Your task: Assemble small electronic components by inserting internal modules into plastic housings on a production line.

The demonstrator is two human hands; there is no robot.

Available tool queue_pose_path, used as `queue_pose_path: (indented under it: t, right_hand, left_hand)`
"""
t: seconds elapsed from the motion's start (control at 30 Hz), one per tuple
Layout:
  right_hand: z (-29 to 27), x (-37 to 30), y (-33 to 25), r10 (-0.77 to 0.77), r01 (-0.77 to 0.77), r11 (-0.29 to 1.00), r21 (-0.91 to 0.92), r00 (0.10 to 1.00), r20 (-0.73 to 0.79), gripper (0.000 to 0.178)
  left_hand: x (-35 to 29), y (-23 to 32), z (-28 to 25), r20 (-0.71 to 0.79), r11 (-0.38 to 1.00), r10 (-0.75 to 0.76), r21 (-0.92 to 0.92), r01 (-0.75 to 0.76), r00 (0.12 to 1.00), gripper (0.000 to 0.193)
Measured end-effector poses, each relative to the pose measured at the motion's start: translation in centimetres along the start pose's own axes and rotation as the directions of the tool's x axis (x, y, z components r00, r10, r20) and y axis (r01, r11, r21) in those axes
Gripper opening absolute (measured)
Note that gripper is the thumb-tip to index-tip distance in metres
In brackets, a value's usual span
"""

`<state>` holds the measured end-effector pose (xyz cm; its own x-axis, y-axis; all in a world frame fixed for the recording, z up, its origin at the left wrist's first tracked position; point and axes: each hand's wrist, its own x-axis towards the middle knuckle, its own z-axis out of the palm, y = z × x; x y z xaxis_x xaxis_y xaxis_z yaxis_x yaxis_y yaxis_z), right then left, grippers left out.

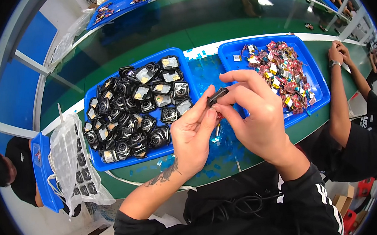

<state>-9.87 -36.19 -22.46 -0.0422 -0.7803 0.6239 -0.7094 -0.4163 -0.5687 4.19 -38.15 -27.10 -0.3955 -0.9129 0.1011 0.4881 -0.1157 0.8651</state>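
Note:
Over the gap between two blue trays, both my hands meet at a small black smartwatch case [217,97]. My left hand [189,139] grips it between thumb and fingers. From the other side, the thumb and fingertips of my right hand [258,112] pinch at the same case. A small shiny metallic part [218,130] shows just below the fingertips; I cannot tell whether it is joined to the case. Left of my hands, a blue tray [96,156] holds a heap of black smartwatch cases [129,108], some with pale stickers.
On the right, another blue tray [317,71] holds many small pink, yellow and white parts [284,78]. Blue film scraps [207,72] litter the green table [136,184]. Plastic-wrapped watch trays [75,156] stand far left. A co-worker's arms [337,89] rest close by on the right.

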Motion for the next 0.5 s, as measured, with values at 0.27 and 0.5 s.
queue_pose_path:
  t: [0.27,0.5]
  right_hand:
    - [-1.7,0.0,1.0,0.388,-0.363,0.752,0.550,0.919,0.076,0.017]
    - [-1.8,-1.6,0.4,0.324,-0.462,0.777,0.427,0.876,0.357,0.031]
  left_hand:
    - [0.5,1.6,0.6,-0.068,0.987,-0.080,-0.148,0.069,0.994,0.040]
    - [0.7,1.4,0.4,-0.096,0.981,-0.026,-0.196,0.006,0.995,0.041]
